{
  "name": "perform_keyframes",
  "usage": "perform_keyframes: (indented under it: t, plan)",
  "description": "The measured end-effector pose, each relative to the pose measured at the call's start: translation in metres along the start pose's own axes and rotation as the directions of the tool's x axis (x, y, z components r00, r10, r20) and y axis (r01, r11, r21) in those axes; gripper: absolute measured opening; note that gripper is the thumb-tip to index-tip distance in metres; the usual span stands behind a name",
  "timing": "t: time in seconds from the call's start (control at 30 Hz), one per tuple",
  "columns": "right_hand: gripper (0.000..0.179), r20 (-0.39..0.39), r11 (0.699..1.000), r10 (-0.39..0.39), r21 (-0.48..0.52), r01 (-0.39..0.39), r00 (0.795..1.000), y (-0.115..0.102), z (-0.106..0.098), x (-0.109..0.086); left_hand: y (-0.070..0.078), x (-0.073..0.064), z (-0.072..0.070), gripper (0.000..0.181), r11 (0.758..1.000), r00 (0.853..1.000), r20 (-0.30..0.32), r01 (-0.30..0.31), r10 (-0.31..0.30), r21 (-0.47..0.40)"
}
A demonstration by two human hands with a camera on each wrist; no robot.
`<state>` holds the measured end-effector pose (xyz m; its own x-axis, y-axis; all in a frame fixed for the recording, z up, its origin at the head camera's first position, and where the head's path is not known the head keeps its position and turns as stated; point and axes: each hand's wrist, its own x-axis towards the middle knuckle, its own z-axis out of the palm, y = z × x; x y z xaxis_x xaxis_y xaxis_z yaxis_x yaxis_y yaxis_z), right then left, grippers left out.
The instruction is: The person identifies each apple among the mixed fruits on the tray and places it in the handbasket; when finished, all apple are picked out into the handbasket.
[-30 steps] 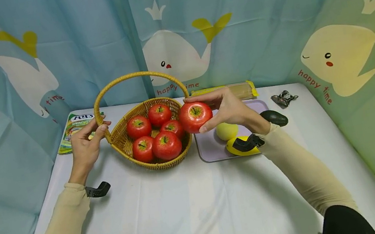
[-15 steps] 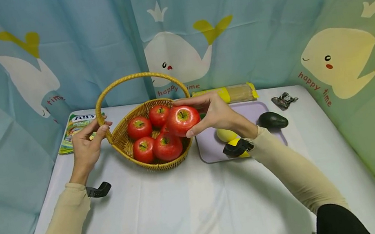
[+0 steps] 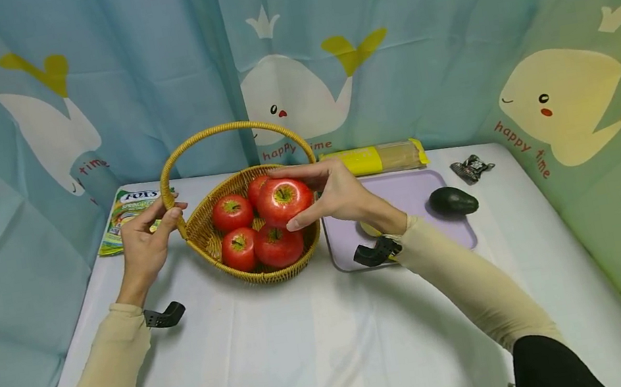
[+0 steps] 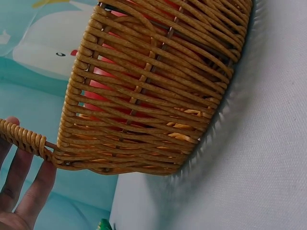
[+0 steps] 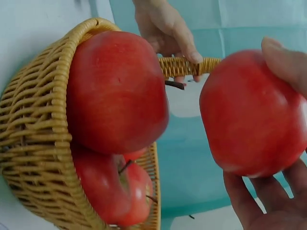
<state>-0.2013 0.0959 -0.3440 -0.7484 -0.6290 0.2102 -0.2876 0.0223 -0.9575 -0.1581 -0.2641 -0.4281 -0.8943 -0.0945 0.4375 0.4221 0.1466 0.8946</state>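
Note:
My left hand (image 3: 145, 245) grips the wicker basket's handle (image 3: 231, 126) near its left base; in the left wrist view its fingers (image 4: 36, 196) lie behind the handle. The basket (image 3: 265, 275) stands on the table with several red apples (image 3: 232, 212) inside. Over its right half, my right hand (image 3: 341, 195) holds another red apple (image 3: 285, 201) between thumb and fingers. In the right wrist view this held apple (image 5: 254, 112) is apart from the apples (image 5: 115, 91) in the basket. It partly hides those beneath it in the head view.
Right of the basket lies a purple tray (image 3: 408, 187) with an avocado (image 3: 453, 202) at its right edge. Yellow fruit (image 3: 369, 230) there is mostly hidden by my wrist. Around stand a yellow packet (image 3: 363, 161), a dark wrapper (image 3: 471, 169) and a green Fox's packet (image 3: 121, 222).
My right hand has carried the held apple left, from the basket's right rim to above the apples inside. My left hand stays on the handle.

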Motion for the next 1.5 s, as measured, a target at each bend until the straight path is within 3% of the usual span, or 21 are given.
perform_keyframes:
  t: [0.9,1.2,1.5]
  plan:
    - [0.079,-0.044,0.996,0.063,-0.064,-0.065,0.997,0.018,0.027,0.038,-0.001,0.000,-0.001,0.033,1.000,1.000,-0.007,0.008,-0.008,0.014]
    - [0.078,-0.073,0.990,0.121,-0.070,-0.126,0.990,0.023,0.026,0.049,-0.002,0.001,0.000,0.033,1.000,1.000,-0.010,0.014,-0.014,0.020]
    - [0.078,-0.071,0.980,0.188,-0.058,-0.192,0.980,0.032,0.026,0.058,-0.003,0.001,0.000,0.032,0.999,1.000,-0.001,0.004,-0.004,-0.032]
